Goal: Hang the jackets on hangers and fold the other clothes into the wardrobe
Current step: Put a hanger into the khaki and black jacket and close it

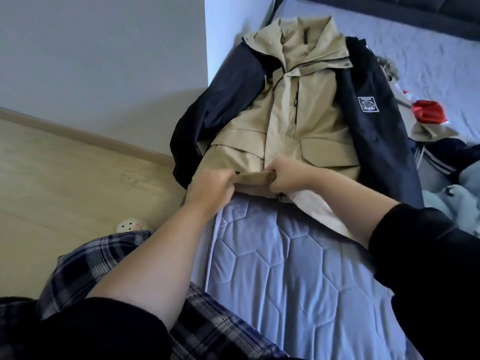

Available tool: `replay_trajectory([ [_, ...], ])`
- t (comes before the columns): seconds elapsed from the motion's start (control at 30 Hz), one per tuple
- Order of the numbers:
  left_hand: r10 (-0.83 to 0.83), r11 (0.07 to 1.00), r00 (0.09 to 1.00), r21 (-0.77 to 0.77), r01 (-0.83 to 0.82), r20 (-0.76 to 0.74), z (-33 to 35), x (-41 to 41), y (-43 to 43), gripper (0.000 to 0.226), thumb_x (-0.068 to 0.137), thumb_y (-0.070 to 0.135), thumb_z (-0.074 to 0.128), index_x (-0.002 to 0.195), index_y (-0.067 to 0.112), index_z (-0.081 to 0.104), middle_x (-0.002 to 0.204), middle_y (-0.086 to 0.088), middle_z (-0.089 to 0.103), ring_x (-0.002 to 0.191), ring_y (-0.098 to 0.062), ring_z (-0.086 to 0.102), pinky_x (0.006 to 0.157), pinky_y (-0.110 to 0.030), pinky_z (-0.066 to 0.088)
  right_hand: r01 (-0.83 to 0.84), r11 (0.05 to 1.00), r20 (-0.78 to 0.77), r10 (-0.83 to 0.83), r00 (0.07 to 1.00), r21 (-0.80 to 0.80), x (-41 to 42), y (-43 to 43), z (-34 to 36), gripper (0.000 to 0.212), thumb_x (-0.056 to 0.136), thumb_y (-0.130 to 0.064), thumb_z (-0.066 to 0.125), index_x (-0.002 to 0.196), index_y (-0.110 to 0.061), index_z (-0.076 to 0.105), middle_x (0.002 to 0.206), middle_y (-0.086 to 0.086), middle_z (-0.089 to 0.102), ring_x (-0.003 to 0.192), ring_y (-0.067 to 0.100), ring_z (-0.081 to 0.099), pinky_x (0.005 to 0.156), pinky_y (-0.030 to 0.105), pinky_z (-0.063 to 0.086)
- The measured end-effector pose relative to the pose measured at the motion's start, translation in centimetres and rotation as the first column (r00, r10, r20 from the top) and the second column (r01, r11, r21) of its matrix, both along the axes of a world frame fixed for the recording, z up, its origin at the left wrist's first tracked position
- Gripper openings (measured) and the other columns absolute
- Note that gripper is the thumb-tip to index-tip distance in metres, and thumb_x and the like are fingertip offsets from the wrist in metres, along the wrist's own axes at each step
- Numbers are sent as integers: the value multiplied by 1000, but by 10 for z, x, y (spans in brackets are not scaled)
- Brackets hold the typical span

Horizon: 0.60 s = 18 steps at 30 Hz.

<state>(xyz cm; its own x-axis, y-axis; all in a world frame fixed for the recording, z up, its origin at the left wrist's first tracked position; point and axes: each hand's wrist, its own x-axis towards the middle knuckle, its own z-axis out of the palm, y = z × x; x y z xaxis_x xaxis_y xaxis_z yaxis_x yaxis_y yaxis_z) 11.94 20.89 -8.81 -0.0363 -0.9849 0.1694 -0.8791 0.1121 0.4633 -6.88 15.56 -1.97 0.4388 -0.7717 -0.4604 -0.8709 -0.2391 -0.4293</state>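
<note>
Pinching the bottom edge of the soft tan cloth jacket [311, 120], the left hand [210, 188] and right hand [291, 175] each have a tight grip. It lies on a dark blue jacket [376, 126] on the pale blue quilted bed [285, 268]. Maybe they are zipping it; line both sides up evenly.

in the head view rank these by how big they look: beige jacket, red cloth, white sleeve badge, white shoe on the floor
1. beige jacket
2. red cloth and white shoe: alike, the shoe partly hidden, so unranked
3. white sleeve badge
</note>
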Motion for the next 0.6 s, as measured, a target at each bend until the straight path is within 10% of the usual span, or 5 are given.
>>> replay_trajectory([
  [0.1, 34, 977, 999, -211, -27, 33, 9, 19, -3, 15, 72, 3, 57, 78, 10, 68, 75, -8, 65, 73, -31, 58, 59, -33, 40, 22, 965, 264, -93, 960, 260, 2, 4, 9, 22, 70, -16, 60, 92, -13, 63, 79, 8, 60, 72, 17, 53, 64, 32, 40],
  [0.17, -14, 998, 975, 57, 2, 221, -3, 24, 0, 34, 76, 5, 55, 105, 17, 68, 102, -6, 67, 97, -30, 58, 77, -36, 46, 32, 927, 311, -157, 937, 374, 1, 17, -5, 45, 78, -25, 65, 122, -21, 56, 122, 3, 61, 106, 12, 57, 89, 34, 43],
  [0.27, -270, 913, 899, 387, 126, 344, -18, 16, 14, 64, 77, 9, 56, 138, 23, 43, 131, -4, 47, 121, -27, 43, 95, -38, 42, 67, 994, 187, -81, 979, 82, -11, 45, -31, 63, 88, -40, 64, 142, -20, 39, 142, -1, 44, 133, 15, 40, 104, 25, 32],
  [0.4, -463, 875, 830, 311, 372, 310, -10, -11, 29, 75, 76, 5, 54, 146, 20, 32, 140, -1, 40, 126, -23, 39, 101, -35, 37, -56, 998, 150, 53, 987, 15, -40, 90, -52, 88, 77, -53, 69, 147, -27, 24, 148, -8, 30, 135, 11, 28, 112, 28, 27],
  [0.6, -335, 939, 931, 137, 316, 148, -1, -18, 43, 47, 79, 20, 53, 125, 15, 58, 114, -3, 62, 109, -25, 54, 86, -37, 46, -472, 789, -475, 265, 839, -393, -88, 98, -76, 83, 64, -42, 69, 138, -23, 38, 127, 3, 48, 107, 26, 50, 88, 36, 44],
])
